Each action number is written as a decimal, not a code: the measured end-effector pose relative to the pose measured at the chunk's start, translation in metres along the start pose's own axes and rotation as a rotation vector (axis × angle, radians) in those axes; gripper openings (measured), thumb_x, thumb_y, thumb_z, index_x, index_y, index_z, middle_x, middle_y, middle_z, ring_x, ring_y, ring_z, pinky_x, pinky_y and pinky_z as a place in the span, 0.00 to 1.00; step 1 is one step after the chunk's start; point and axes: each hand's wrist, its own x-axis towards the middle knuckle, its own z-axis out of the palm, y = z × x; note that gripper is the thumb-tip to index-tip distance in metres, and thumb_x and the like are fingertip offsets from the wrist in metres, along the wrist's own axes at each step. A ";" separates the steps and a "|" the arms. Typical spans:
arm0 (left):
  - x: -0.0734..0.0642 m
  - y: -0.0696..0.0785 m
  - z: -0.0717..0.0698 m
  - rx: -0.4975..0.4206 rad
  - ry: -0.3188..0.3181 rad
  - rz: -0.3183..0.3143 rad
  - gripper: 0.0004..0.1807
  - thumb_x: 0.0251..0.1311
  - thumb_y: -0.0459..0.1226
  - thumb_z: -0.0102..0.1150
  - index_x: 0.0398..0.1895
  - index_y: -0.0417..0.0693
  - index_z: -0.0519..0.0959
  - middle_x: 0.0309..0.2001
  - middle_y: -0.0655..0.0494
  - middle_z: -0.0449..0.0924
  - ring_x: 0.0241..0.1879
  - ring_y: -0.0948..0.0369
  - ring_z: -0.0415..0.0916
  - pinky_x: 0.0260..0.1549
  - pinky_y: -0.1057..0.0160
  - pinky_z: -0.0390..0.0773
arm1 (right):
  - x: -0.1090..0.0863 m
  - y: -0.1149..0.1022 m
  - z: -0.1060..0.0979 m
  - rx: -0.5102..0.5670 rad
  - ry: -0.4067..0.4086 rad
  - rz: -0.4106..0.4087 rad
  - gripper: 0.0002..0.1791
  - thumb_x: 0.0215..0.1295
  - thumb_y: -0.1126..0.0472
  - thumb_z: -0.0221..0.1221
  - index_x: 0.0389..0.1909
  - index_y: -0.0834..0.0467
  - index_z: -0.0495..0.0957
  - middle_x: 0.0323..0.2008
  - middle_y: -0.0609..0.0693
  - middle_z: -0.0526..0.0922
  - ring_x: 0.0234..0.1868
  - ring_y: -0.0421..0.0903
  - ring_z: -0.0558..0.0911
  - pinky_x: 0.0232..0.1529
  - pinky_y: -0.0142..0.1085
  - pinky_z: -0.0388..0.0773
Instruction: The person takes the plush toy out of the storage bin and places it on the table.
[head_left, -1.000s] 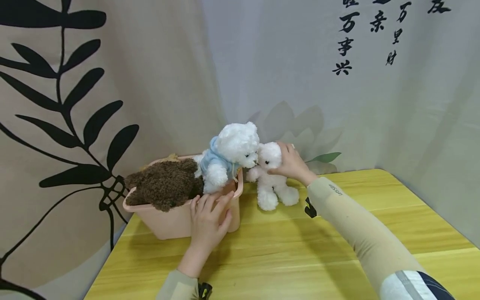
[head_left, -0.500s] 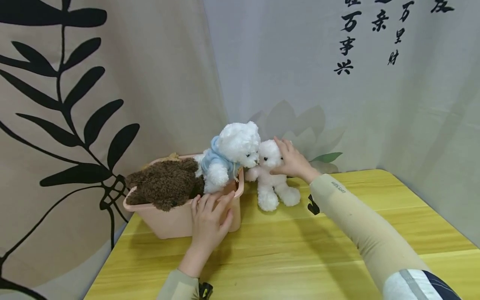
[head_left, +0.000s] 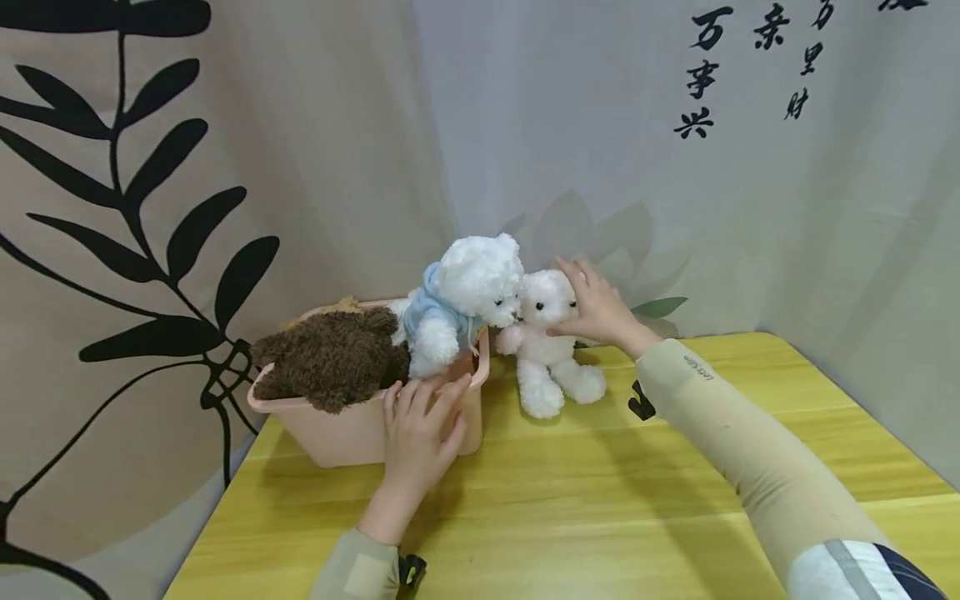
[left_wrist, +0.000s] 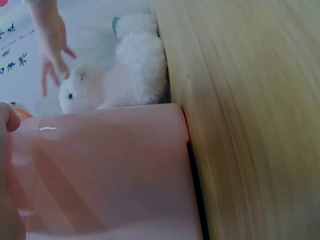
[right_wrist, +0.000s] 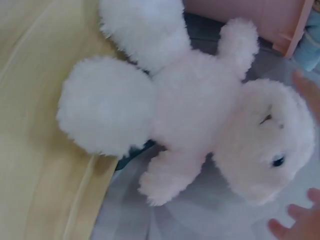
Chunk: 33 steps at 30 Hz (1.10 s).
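Observation:
My left hand [head_left: 420,425] holds the front rim of a pink plastic bin [head_left: 337,437], its fingers over the edge and the thumb along the outer wall. To the bin's right, a pale pink-white plush toy [head_left: 543,354] sits upright at the back of the table. Fingers and thumb of my right hand [head_left: 600,312] are spread beside that toy's head, with a gap showing in the right wrist view. A white teddy bear [head_left: 480,279] in a blue hoodie leans out over the bin's right end. Dark brown curly plush [head_left: 337,358] fills the left part.
A yellow wood-grain table [head_left: 570,508] carries everything. Behind it hangs a pale curtain [head_left: 322,150] printed with dark leaves and writing. A tan plush part [head_left: 345,304] shows at the bin's back rim.
My right hand has opened wider and shifted right and up, off the pale plush toy's head, uncovering its face. My left hand keeps its place on the bin. The view has tilted slightly.

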 end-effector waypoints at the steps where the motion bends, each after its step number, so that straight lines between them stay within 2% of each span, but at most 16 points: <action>1: 0.001 0.000 0.000 0.000 0.000 0.000 0.24 0.58 0.43 0.56 0.60 0.62 0.77 0.48 0.53 0.77 0.48 0.50 0.71 0.54 0.39 0.58 | 0.001 -0.002 -0.001 0.002 0.035 -0.026 0.67 0.45 0.40 0.74 0.78 0.43 0.37 0.76 0.58 0.41 0.73 0.63 0.48 0.63 0.67 0.48; 6: 0.000 0.000 0.000 0.007 0.001 -0.001 0.23 0.58 0.42 0.56 0.59 0.61 0.77 0.47 0.51 0.78 0.48 0.50 0.71 0.53 0.39 0.59 | 0.006 -0.022 -0.002 0.070 0.180 -0.258 0.76 0.31 0.39 0.79 0.78 0.52 0.39 0.76 0.56 0.42 0.75 0.54 0.44 0.67 0.62 0.45; 10: -0.002 0.000 -0.002 0.012 0.007 -0.004 0.24 0.57 0.42 0.56 0.59 0.61 0.77 0.47 0.50 0.78 0.48 0.49 0.71 0.54 0.39 0.58 | 0.010 -0.045 -0.001 0.144 0.221 -0.442 0.79 0.27 0.41 0.81 0.77 0.56 0.39 0.76 0.57 0.40 0.76 0.51 0.41 0.65 0.64 0.46; 14: 0.000 -0.001 -0.002 0.000 -0.004 -0.005 0.25 0.57 0.42 0.56 0.60 0.62 0.77 0.48 0.51 0.78 0.48 0.50 0.71 0.55 0.40 0.58 | 0.018 -0.061 0.001 0.195 0.242 -0.547 0.79 0.26 0.43 0.81 0.77 0.53 0.39 0.77 0.55 0.41 0.76 0.54 0.40 0.68 0.60 0.44; 18: 0.001 -0.001 -0.001 -0.002 -0.007 -0.001 0.25 0.57 0.42 0.57 0.61 0.62 0.77 0.48 0.52 0.78 0.48 0.50 0.71 0.54 0.40 0.58 | 0.025 -0.065 0.007 0.234 0.204 -0.588 0.80 0.26 0.45 0.82 0.78 0.50 0.37 0.77 0.51 0.40 0.76 0.54 0.40 0.70 0.53 0.44; 20: -0.001 -0.001 0.000 0.003 -0.002 -0.002 0.25 0.56 0.42 0.57 0.60 0.62 0.77 0.47 0.52 0.78 0.48 0.50 0.71 0.54 0.40 0.58 | 0.028 -0.067 0.011 0.275 0.161 -0.607 0.79 0.29 0.48 0.82 0.78 0.49 0.36 0.77 0.51 0.38 0.76 0.51 0.40 0.70 0.52 0.46; 23: -0.002 -0.001 0.000 0.012 0.002 -0.003 0.26 0.56 0.42 0.57 0.60 0.63 0.77 0.48 0.53 0.78 0.48 0.50 0.71 0.55 0.40 0.57 | 0.032 -0.070 0.016 0.312 0.146 -0.631 0.78 0.31 0.53 0.82 0.78 0.49 0.35 0.77 0.52 0.36 0.76 0.50 0.40 0.69 0.52 0.50; 28: 0.000 -0.002 0.000 0.015 0.010 0.003 0.25 0.55 0.42 0.57 0.60 0.62 0.77 0.48 0.54 0.77 0.48 0.51 0.71 0.56 0.41 0.57 | 0.040 -0.077 0.024 0.298 0.248 -0.629 0.76 0.30 0.57 0.83 0.76 0.52 0.40 0.76 0.58 0.44 0.75 0.51 0.45 0.69 0.51 0.51; 33: 0.000 -0.001 -0.001 0.022 -0.006 0.005 0.26 0.54 0.41 0.60 0.61 0.62 0.77 0.48 0.52 0.78 0.48 0.51 0.72 0.54 0.41 0.58 | 0.043 -0.083 0.030 0.254 0.358 -0.630 0.67 0.33 0.59 0.81 0.73 0.57 0.47 0.71 0.62 0.54 0.73 0.55 0.54 0.68 0.48 0.54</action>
